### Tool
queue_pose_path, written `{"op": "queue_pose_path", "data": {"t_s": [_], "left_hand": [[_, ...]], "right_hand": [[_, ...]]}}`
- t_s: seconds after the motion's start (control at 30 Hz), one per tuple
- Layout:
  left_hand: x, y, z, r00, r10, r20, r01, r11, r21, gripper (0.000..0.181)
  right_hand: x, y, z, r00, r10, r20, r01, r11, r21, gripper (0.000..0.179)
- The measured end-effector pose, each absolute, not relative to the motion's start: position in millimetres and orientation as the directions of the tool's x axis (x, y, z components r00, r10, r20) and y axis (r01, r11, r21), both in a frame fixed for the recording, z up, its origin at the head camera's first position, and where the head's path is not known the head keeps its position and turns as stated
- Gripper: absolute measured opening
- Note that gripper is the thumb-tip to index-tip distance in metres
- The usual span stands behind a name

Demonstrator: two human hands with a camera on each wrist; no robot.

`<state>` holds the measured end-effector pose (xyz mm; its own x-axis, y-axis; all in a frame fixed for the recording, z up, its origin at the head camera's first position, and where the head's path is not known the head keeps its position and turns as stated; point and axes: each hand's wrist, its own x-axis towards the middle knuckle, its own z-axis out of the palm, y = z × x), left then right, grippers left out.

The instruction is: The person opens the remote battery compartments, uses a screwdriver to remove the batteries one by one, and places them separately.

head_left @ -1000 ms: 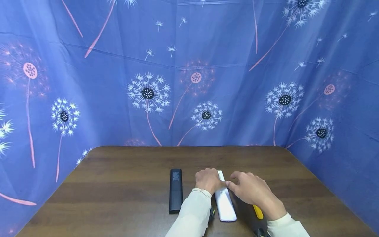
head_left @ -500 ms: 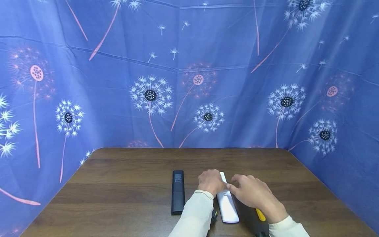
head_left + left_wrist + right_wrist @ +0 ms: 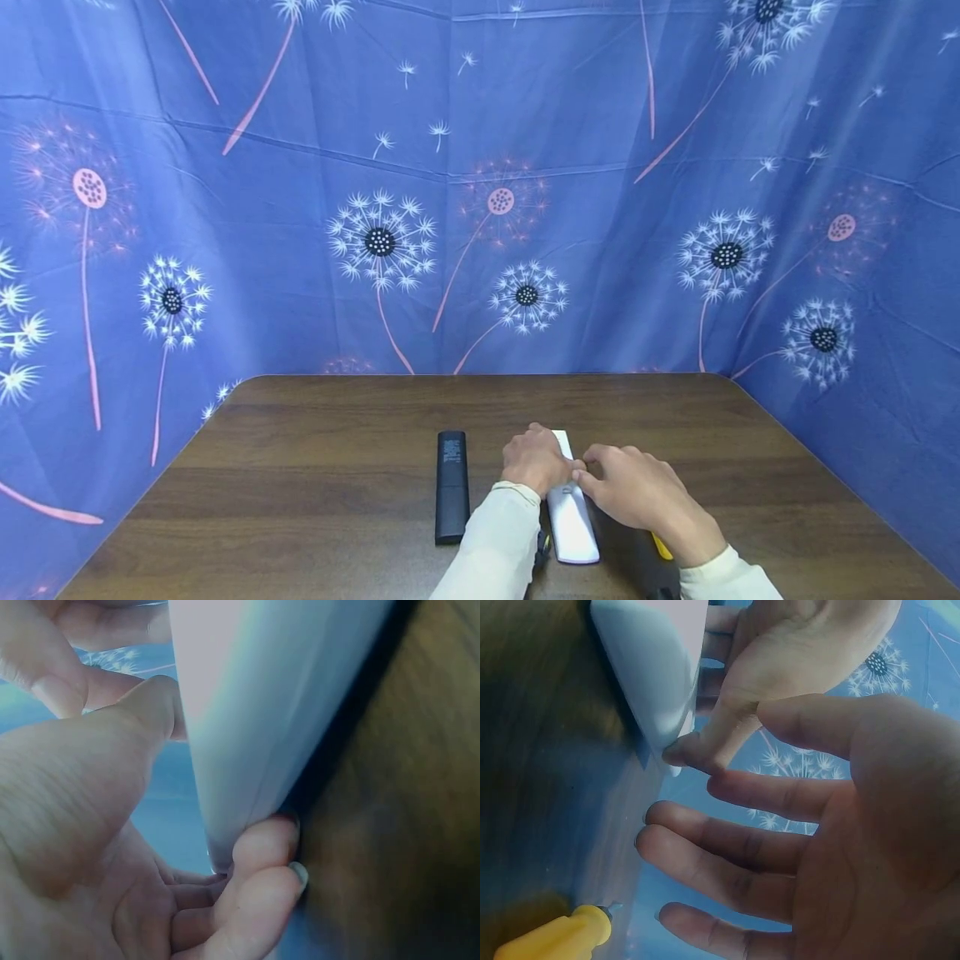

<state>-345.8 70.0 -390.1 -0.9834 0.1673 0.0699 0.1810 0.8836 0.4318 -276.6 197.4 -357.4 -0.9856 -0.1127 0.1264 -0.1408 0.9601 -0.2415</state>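
In the head view a white remote control (image 3: 573,525) lies on the table, a small notch showing on its smooth upper face. My left hand (image 3: 534,458) grips it near its far end. The left wrist view shows my left fingers (image 3: 259,862) curled against one side of the white remote, the thumb on the other. My right hand (image 3: 641,492) is just to the right, fingers loosely extended and holding nothing. In the right wrist view its thumb and index fingertip touch my left thumb (image 3: 720,735). Under my right wrist lies a yellow-handled screwdriver (image 3: 559,937).
A black remote control (image 3: 452,492) lies face down to the left of my left forearm, a printed label near its far end. The brown wooden table (image 3: 315,467) ends at a blue curtain (image 3: 285,217) with a dandelion print.
The near end of the white remote has shifted slightly left. Both hands stay almost in place, my right fingers still at my left thumb. The head view has shifted a little.
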Motion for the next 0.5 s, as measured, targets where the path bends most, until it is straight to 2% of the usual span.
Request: {"op": "queue_pose_path", "data": {"t_s": [0.37,0.5], "left_hand": [[-348.7,70.6,-390.4,-0.99,0.143,0.013,0.122,0.796,0.593,0.086],[-349.3,70.5,-390.7,-0.991,0.133,0.017,0.115,0.776,0.62,0.079]], "right_hand": [[-275.9,196.5,-358.1,-0.981,-0.12,0.152,-0.151,0.965,-0.214,0.031],[-274.9,196.5,-359.7,-0.981,-0.121,0.15,-0.152,0.964,-0.218,0.03]]}}
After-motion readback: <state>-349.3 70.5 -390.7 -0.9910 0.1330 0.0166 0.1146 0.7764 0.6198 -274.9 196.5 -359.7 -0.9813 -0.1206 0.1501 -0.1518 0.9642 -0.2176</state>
